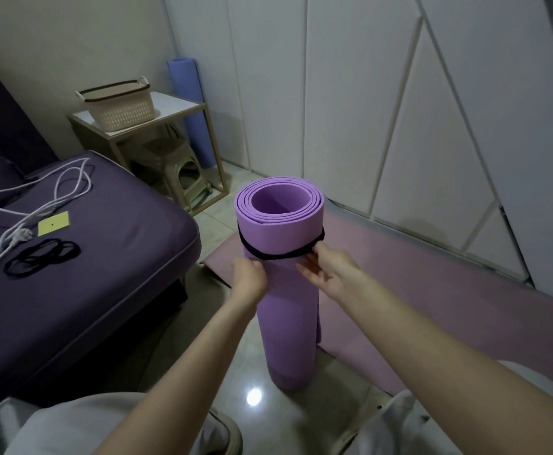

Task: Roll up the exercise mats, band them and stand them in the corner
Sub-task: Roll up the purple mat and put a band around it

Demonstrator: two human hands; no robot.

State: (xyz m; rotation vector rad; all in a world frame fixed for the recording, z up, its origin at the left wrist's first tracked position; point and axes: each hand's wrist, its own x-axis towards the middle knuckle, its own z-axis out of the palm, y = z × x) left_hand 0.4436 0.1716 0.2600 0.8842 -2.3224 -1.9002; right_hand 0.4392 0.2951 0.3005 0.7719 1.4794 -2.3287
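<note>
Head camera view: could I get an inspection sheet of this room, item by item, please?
Surface: glossy tiled floor, with light glare on it.
Job's things: purple mat rolled, upright on the floor, black band round its upper part; pink mat flat beside it; blue mat rolled, standing in the corner; spare bands on the sofa.
Clutter: yellow card on the sofa; basket on the side table, stool beneath.
Hands: right hand pinches the black band; left hand against the mat at the band, grip unclear.
Cables: white cable loose on the sofa.
Surroundings: white panelled wall.
</note>
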